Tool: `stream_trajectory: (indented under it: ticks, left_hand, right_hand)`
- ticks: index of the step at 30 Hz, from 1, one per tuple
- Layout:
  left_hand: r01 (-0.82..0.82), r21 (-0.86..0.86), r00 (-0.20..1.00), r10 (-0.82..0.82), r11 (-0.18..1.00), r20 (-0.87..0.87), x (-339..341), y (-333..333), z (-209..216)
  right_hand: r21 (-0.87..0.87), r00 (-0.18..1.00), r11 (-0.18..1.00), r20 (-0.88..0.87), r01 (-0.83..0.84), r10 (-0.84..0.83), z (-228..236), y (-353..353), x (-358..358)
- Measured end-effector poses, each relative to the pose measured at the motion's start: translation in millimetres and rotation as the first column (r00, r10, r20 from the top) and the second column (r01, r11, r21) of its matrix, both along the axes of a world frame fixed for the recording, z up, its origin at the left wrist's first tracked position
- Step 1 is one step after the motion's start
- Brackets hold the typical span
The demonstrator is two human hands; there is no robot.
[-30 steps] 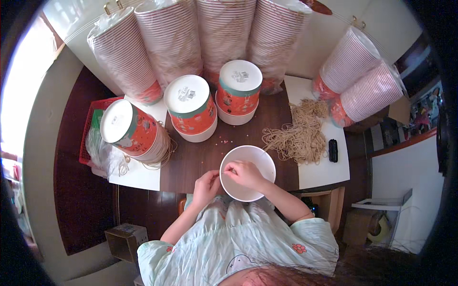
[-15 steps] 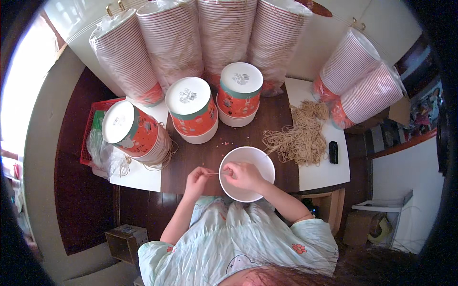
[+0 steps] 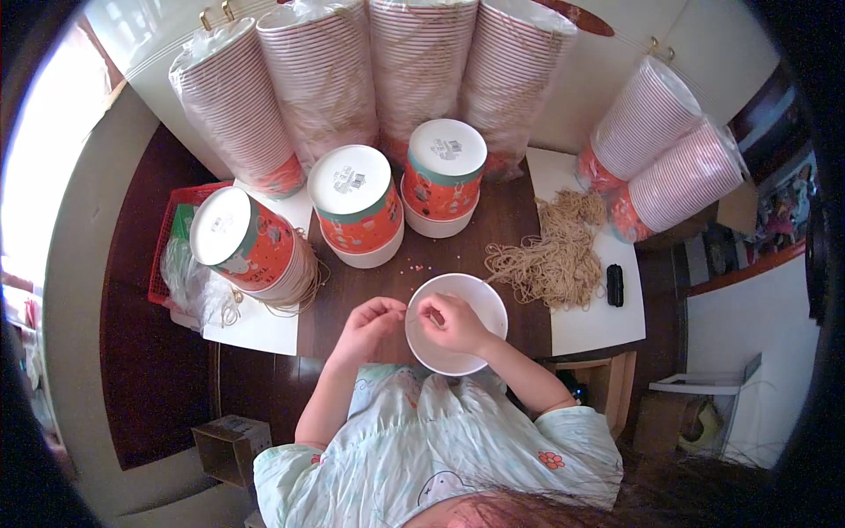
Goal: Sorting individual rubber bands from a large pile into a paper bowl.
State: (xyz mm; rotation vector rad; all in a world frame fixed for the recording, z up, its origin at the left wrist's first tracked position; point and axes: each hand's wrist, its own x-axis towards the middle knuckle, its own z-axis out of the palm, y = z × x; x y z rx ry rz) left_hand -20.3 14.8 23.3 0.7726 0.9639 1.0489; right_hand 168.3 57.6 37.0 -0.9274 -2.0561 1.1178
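Observation:
A white paper bucket [image 3: 480, 304] stands mouth up at the table's near edge, close against my body. My left hand [image 3: 374, 324] is just outside its left rim, thumb and fingers pinched together on a thin tan cord that barely shows at the fingertips. Over the bucket's mouth my right hand [image 3: 456, 324] is closed, thumb and forefinger curled into a pinch; what lies between them is too small to make out. The fingertips of both hands nearly meet across the rim. A loose heap of tan cord [image 3: 563, 255] lies right of the bucket.
Upside-down red-and-green printed buckets [image 3: 359, 220] stand beyond my hands, with another stack [image 3: 255, 246] leaning at left, cords hanging from it. Tall plastic-wrapped bucket stacks [image 3: 418, 70] line the back. A red basket [image 3: 158, 273] sits at left, a black case [image 3: 614, 286] at right.
My left hand has turned and its fingers have risen slightly beside the rim. The cord stretched between my hands has mostly gone from sight. My right hand has shifted a little right, its fingers more curled.

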Motion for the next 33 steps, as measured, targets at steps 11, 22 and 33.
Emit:
stream_trajectory:
  ticks: [11, 22, 33]
  left_hand:
    - [0.142, 0.177, 0.940, -0.077, 0.974, -0.333, 13.9, -0.1, -15.4]
    - [0.122, 0.143, 0.988, -0.107, 0.982, -0.108, 7.5, 2.3, -11.1]
    - [0.014, 0.068, 0.998, -0.010, 0.998, -0.054, -0.9, 7.6, -15.2]
  right_hand:
    - [0.198, 0.995, 0.980, -0.091, -0.032, 0.051, -13.5, 4.9, 4.8]
    - [0.403, 0.986, 0.915, 0.155, -0.008, -0.060, -9.1, -0.8, -1.2]
    - [0.474, 0.967, 0.846, 0.181, -0.246, 0.180, 0.1, -5.4, -3.6]
